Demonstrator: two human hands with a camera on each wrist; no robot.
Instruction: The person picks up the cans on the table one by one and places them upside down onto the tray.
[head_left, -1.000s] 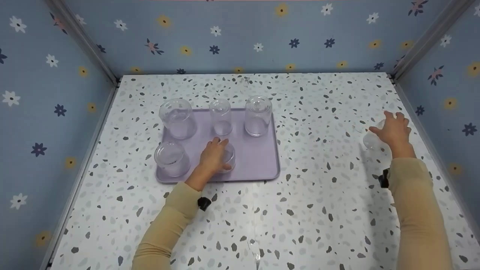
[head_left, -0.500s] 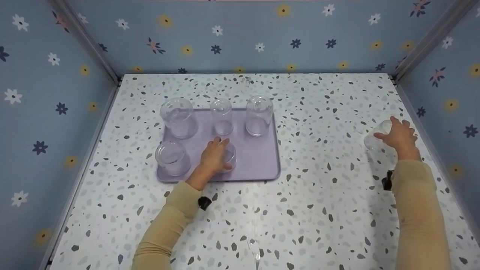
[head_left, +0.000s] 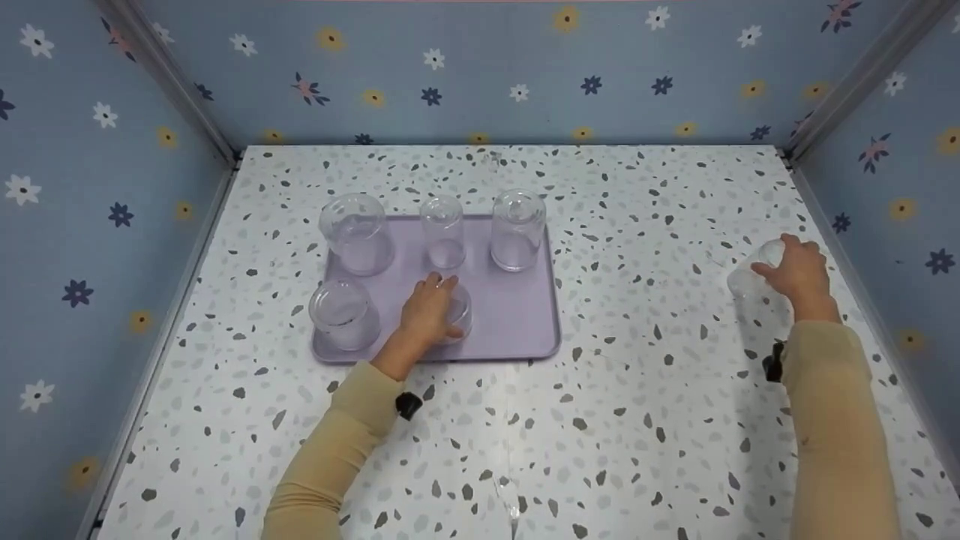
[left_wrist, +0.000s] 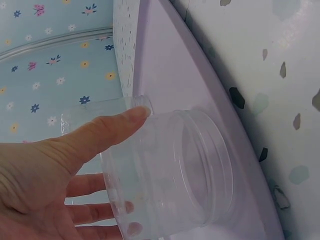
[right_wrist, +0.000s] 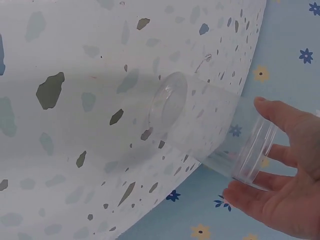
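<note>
On the light purple tray (head_left: 517, 322), my left hand (head_left: 426, 311) grips a clear plastic jar (left_wrist: 165, 175) from its side. The thumb lies along one side of the jar and the fingers reach round the other, seen through its wall. Far to the right, my right hand (head_left: 802, 276) holds a second clear jar (right_wrist: 205, 120), a taller and narrower one, near its rimmed end. Its round base (right_wrist: 170, 102) is down at the speckled tabletop. Thumb and fingers lie on opposite sides of that rim in the right wrist view.
Several more clear jars share the tray: a wide one (head_left: 358, 236) at the back left, a slim one (head_left: 442, 234), a tall one (head_left: 517, 232) at the back right and a squat one (head_left: 343, 315) at the front left. Flower-patterned walls (head_left: 480, 67) enclose the white speckled table (head_left: 637, 420).
My right hand has shifted slightly to the right, showing more of the tall jar's top, and now stays almost still. The left hand and the tray have not moved.
</note>
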